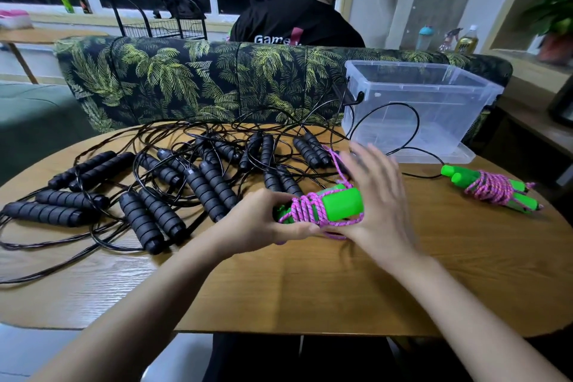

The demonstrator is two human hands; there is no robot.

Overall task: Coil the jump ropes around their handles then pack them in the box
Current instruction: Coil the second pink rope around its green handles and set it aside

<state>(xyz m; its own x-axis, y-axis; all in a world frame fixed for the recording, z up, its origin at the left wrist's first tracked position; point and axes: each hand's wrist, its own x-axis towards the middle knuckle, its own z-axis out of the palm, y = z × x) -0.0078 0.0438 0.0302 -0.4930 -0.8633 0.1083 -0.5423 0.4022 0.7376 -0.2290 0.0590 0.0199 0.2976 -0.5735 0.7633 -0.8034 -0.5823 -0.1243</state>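
Gripping the green handles (pixel 341 203) is the left hand (pixel 263 220); right hand (pixel 378 205), spread wide, touches the pink rope (pixel 305 206) beside them.

wearer | left hand (pixel 266 220): bare, slim forearm bare up to the lower left frame edge | right hand (pixel 376 205): bare, fingers (pixel 369 164) blurred, forearm bare up to the lower right corner | lower centre: dark clothing, detail unclear
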